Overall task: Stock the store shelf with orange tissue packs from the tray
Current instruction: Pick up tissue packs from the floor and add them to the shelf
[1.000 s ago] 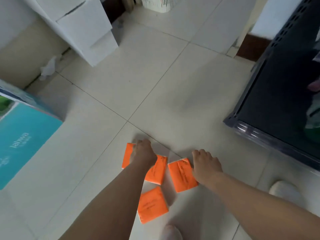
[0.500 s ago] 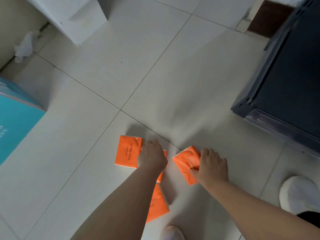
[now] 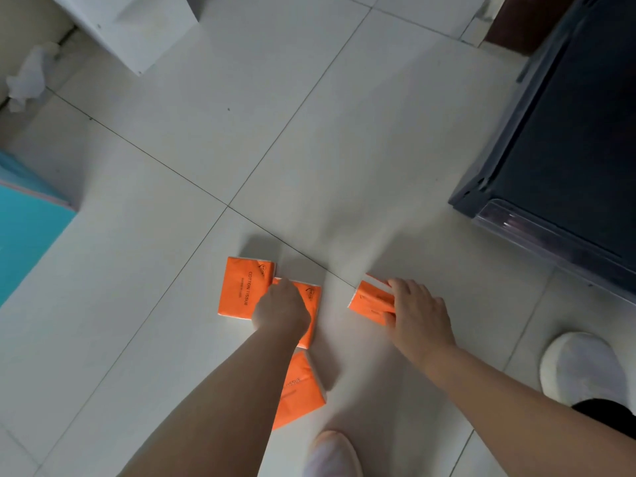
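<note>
Several orange tissue packs lie on the tiled floor in front of me. My left hand (image 3: 282,311) has its fingers curled over the middle pack (image 3: 311,299), which overlaps a flat pack (image 3: 241,287) on its left. Another pack (image 3: 299,390) lies nearer me, partly hidden by my left forearm. My right hand (image 3: 420,311) grips a fourth pack (image 3: 371,299) between fingers and thumb, and that pack is tilted up on its edge. The dark tray (image 3: 550,166) stands on the floor at the right.
A teal box (image 3: 27,235) sits at the left edge and a white cabinet (image 3: 137,29) at the top left, with crumpled white paper (image 3: 29,75) beside it. My white shoes (image 3: 581,366) (image 3: 332,456) are at the bottom right and bottom centre.
My right hand has closed around the right pack and tipped it up off the floor. My left hand has slid onto the middle pack and curled over it. The view has tilted down.
</note>
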A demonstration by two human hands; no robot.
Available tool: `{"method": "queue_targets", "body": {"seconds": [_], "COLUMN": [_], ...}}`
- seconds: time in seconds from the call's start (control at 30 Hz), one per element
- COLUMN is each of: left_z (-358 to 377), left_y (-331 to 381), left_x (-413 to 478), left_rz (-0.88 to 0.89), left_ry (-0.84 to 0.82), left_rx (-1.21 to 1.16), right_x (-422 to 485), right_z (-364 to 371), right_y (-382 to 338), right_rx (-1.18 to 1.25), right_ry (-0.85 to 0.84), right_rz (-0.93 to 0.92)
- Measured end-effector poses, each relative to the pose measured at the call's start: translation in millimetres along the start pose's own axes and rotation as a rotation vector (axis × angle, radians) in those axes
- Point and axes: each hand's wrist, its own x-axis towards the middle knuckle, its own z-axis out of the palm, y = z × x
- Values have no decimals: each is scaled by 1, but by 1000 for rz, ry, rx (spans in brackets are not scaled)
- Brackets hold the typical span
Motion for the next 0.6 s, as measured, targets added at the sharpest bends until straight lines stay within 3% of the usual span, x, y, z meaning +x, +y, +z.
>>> {"method": "queue_targets", "body": {"seconds": [0.13, 0.23, 0.37, 0.43, 0.5, 0.6], "left_z": [0, -3, -3, 3, 7, 6], "left_y": [5, 8, 10, 11, 11, 10], "left_x": [2, 5, 8, 8, 6, 6], "left_rz": [38, 48, 42, 95, 134, 124], "left_ry": [25, 45, -12, -40, -3, 99], "left_rx": [6, 78, 80, 32, -20, -54], "right_x": [5, 5, 6, 5, 11, 17], "right_z": [-7, -7, -8, -4, -3, -6], "right_y": [6, 9, 4, 3, -1, -14], "right_rx": [116, 84, 47, -112, -167, -297], "right_ry": [34, -54, -217, -90, 54, -141], "right_rz": [287, 262, 364, 153, -188, -504]}}
